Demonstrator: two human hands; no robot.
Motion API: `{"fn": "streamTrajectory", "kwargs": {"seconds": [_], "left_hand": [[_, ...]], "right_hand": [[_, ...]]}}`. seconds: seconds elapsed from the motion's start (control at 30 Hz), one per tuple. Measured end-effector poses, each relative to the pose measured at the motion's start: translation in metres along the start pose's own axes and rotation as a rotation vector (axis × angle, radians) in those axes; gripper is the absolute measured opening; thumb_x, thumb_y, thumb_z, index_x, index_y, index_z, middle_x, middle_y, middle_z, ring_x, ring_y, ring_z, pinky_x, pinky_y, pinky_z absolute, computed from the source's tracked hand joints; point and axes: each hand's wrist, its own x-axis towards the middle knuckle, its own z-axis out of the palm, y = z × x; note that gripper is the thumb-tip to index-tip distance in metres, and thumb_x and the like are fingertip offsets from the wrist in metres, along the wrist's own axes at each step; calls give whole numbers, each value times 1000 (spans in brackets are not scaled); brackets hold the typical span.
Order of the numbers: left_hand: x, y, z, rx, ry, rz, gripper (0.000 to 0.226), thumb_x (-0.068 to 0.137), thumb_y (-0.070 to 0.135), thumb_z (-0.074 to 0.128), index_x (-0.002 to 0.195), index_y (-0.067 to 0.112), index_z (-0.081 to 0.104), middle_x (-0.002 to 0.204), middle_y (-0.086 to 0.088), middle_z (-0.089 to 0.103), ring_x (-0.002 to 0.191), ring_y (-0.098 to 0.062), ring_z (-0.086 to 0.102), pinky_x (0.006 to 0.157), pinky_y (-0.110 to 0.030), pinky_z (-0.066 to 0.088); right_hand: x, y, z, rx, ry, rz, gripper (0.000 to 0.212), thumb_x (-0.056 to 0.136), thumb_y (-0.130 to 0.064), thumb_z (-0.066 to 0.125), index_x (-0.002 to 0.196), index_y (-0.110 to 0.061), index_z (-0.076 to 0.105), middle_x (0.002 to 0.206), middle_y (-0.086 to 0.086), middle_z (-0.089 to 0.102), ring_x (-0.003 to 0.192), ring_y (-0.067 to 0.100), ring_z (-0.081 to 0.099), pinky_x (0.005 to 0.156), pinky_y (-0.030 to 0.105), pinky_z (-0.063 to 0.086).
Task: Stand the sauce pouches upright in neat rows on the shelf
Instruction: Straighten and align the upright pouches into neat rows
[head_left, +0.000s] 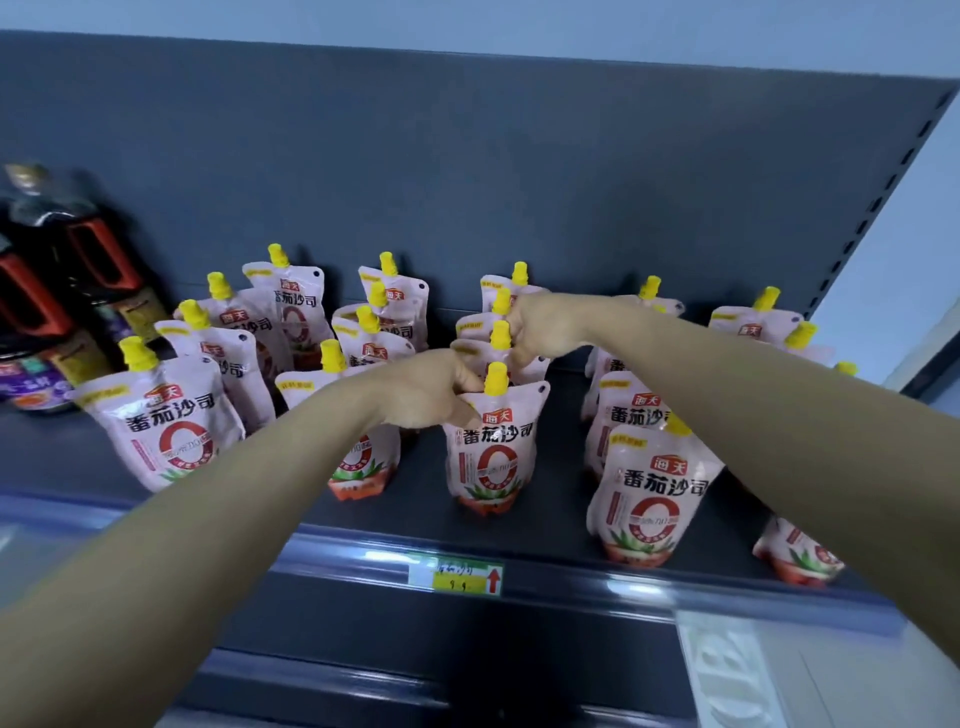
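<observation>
Standing just behind the price tag (456, 577), the front pouch (491, 457) is upright, its top pinched by the left hand (426, 392); behind that, the right hand (540, 325) curls round the next pouch (500, 338) at its neck. Most pouches (171, 431) stand, yet rows either side of the tag straggle. Bare shelf (563, 457) between columns leaves working room before the back panel (467, 182)

pink yellow-capped sauce pouches (491, 447), upright, rowed front-to-back on dark shelf (561, 499)
</observation>
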Motion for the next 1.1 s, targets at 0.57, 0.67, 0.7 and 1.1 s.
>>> {"fn": "streamTrajectory", "kwargs": {"seconds": [0.57, 0.67, 0.7, 1.1], "left_hand": [[-13, -11, -1, -122, -45, 28, 20, 76, 15, 74, 96, 16, 74, 100, 4, 74, 96, -11, 67, 94, -32, 50], [-16, -11, 1, -104, -6, 14, 22, 75, 11, 74, 96, 14, 74, 99, 3, 75, 94, -11, 68, 96, -36, 50], [-16, -10, 1, -97, 6, 12, 23, 74, 10, 75, 97, 13, 74, 99, 3, 75, 94, -11, 68, 95, -35, 50], [-18, -9, 0, -119, 43, 0, 18, 72, 7, 76, 72, 25, 73, 76, 9, 73, 68, 2, 64, 73, -20, 48]], "right_hand": [[2, 5, 6, 31, 19, 8, 38, 90, -26, 62, 60, -13, 42, 63, 1, 36, 75, 23, 41, 71, 30, 35], [4, 5, 5, 18, 15, 2, 40, 89, -27, 63, 59, -13, 41, 61, 1, 36, 73, 23, 41, 68, 29, 35], [5, 4, 4, 10, 15, 1, 41, 89, -28, 63, 58, -13, 40, 61, 1, 36, 72, 23, 41, 64, 29, 35], [9, 5, 0, -56, -3, -19, 43, 89, -31, 62, 59, -12, 39, 60, 1, 37, 65, 21, 41, 63, 28, 35]]}}
